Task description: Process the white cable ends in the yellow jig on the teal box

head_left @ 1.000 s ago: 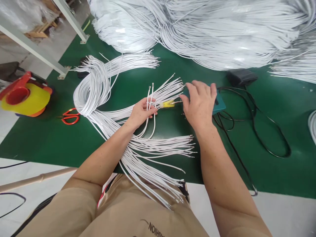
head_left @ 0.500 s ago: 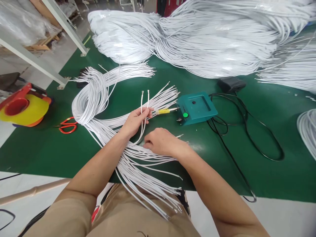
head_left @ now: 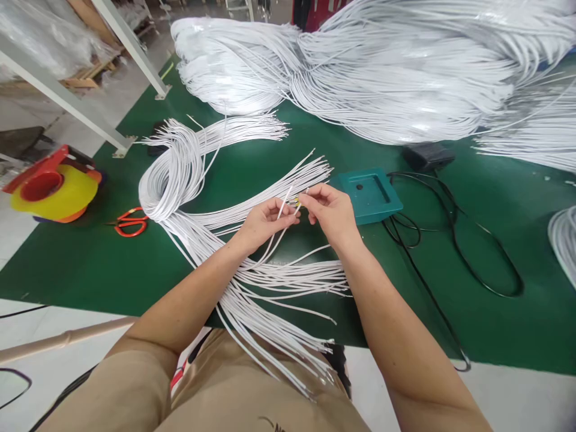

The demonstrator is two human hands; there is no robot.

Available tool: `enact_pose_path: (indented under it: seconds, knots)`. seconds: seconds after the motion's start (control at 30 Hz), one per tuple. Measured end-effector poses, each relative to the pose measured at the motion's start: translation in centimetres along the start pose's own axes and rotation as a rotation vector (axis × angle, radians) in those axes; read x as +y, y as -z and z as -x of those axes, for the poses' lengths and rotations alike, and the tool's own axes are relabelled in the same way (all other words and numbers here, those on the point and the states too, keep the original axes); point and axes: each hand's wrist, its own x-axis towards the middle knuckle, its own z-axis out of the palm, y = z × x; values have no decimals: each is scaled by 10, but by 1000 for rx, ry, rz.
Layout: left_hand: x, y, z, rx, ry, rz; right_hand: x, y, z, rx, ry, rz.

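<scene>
My left hand is closed around a few thin white cables, whose tips stick up between the two hands. My right hand pinches the end of one of these cables just in front of the teal tester box. A yellow-handled probe at the box's left side is mostly hidden behind my fingers. Below the hands, a fan of cut white cables spreads across the green mat and hangs over the table's near edge.
A looped bundle of white cables lies at the left, with orange scissors beside it. Large heaps of white cable fill the back. Black cords and a black adapter lie right of the box. A yellow-and-red tape dispenser stands off the mat.
My right hand rose from the lower cable fan and came up to meet the left hand, now pinching a cable tip by the box. The left hand kept its cables.
</scene>
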Motion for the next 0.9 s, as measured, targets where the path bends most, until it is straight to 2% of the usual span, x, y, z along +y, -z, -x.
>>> enact_pose_path:
  seconds: [0.13,0.23,0.33,0.5,0.63,0.77,0.9]
  knots:
    - [-3,-4,-3,42,-89,87,2,-5,2,-34,-26,22]
    - [-7,-3,-6,89,-118,47,3,-8,4,-48,17,74]
    - [-10,-2,-5,128,-142,1,3,-11,6,4,79,117]
    - [-9,-2,-3,140,-143,-45,1,-12,7,4,59,119]
    - [-7,-3,-4,137,-157,-11,0,-14,6,-79,-56,-78]
    - [-7,-3,-4,106,-175,-41,1,-13,3,-193,-290,-347]
    - [-8,-6,-2,28,-186,-67,0,-9,-1,-268,-383,-393]
